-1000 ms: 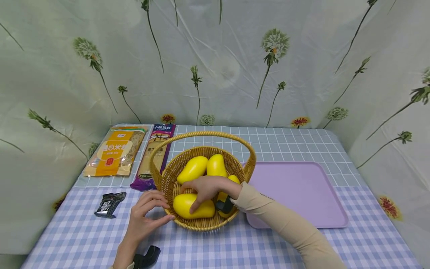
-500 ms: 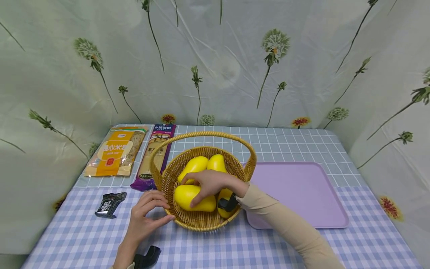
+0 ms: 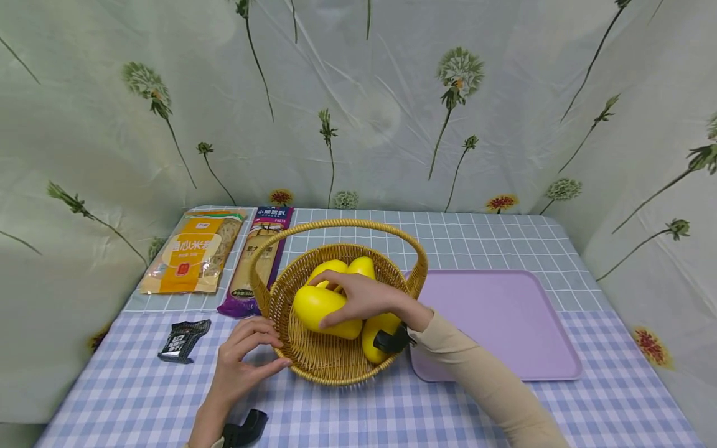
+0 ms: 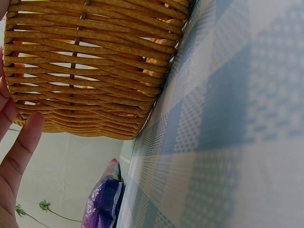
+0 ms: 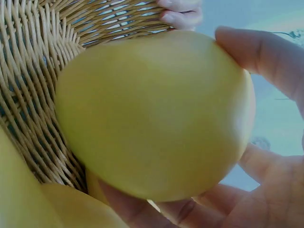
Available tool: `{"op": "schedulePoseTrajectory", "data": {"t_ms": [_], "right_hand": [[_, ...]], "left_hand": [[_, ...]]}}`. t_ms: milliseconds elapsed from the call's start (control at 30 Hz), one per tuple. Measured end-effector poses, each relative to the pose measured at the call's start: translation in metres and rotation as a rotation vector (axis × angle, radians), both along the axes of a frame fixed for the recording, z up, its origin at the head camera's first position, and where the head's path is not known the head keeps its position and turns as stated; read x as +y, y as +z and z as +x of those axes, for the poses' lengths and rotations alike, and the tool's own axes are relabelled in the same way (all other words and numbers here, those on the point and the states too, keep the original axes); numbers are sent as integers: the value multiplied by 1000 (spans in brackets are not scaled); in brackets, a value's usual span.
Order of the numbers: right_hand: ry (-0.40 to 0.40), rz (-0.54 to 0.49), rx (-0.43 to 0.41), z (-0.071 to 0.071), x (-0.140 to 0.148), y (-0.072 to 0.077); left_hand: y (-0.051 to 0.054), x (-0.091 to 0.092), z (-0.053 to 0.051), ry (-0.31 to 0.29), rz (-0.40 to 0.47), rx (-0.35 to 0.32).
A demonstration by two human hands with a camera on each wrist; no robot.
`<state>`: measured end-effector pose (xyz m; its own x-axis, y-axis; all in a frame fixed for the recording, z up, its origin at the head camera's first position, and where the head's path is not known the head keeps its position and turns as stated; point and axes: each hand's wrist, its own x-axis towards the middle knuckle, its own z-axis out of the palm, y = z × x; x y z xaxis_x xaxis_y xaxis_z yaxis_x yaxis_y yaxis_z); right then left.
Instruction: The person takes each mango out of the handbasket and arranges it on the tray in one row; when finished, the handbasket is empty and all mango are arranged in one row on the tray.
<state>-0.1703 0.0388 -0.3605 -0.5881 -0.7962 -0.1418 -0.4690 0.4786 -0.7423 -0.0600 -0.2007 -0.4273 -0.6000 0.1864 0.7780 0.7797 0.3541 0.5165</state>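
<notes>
My right hand (image 3: pixel 366 298) grips a yellow mango (image 3: pixel 319 309) with the thumb on its near side and the fingers over its far side. It is lifted above the floor of the wicker basket (image 3: pixel 330 364), and fills much of the right wrist view. Other yellow mangoes lie in the basket, two at the back partly behind the hand and one mango (image 3: pixel 375 342) at the right beneath the wrist. My left hand (image 3: pixel 243 351) holds the basket's left rim between thumb and fingers; its thumb (image 4: pixel 29 135) shows against the weave in the left wrist view.
The basket's tall handle (image 3: pixel 342 223) arches over its back. A purple tray (image 3: pixel 504 330) stands on the right. A purple pasta pack (image 3: pixel 257 261), an orange food bag (image 3: pixel 190 252) and a small black packet (image 3: pixel 183 341) lie on the left of the checked cloth.
My right hand has raised the mango from the basket's front floor and moved it slightly back and right, uncovering the weave below. The left hand and the basket stay in place.
</notes>
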Motion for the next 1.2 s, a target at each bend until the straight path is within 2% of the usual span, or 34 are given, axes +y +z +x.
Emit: {"op": "schedulePoseTrajectory", "data": {"t_ms": [200,533,767,867,1200], "right_hand": [[-81,-86,-35,5,9,1],[-169,-235,50,20,23,6],[-231,-357,-14,35,39,10],[-261,-382,-19,41,48,9],[-328,-454,46,59,72,1]], "left_hand": [[0,0,0,-2,6,6],[1,0,1,3,0,4],[0,1,-1,-11,6,40],[0,1,-1,-13,3,51],[0,1,-2,-12,2,45]]}}
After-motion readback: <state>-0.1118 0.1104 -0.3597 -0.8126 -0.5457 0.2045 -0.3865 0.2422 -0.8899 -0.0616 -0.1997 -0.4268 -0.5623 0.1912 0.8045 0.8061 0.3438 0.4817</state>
